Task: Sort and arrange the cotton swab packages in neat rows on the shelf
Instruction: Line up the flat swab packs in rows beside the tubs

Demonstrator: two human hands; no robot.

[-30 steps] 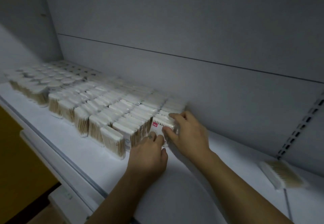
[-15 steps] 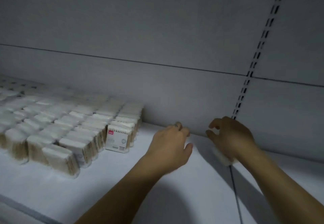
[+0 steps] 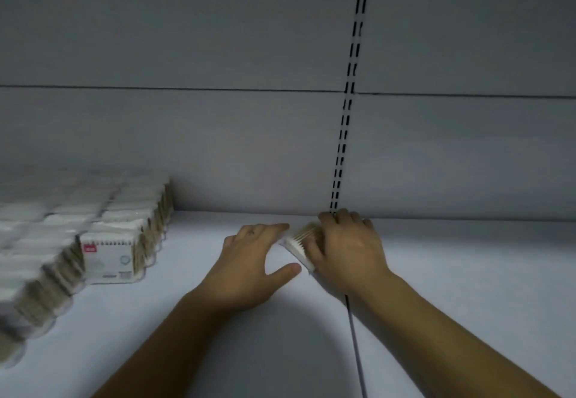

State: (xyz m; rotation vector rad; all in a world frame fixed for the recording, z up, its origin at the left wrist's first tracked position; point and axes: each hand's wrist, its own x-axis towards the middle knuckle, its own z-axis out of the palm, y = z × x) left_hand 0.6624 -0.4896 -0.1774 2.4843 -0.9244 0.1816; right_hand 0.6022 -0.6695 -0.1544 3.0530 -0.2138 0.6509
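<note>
Rows of cotton swab packages [image 3: 62,241] stand packed together on the left of the white shelf [image 3: 467,273]. The nearest one at the block's right front corner shows a white label with a red tag [image 3: 107,260]. A loose swab package [image 3: 300,241] lies tilted near the shelf's back wall. My right hand [image 3: 346,251] is closed over it, fingers on top. My left hand [image 3: 252,263] rests flat just left of it, fingers spread, fingertips touching the package's end.
A slotted upright rail [image 3: 349,101] runs down the grey back wall above my right hand. A seam in the shelf surface [image 3: 355,344] runs toward me under my right forearm. Bare shelf lies between the package block and my hands.
My view and both hands swung right, away from the package block. My right hand has closed on the loose package and my left hand has come up against its end.
</note>
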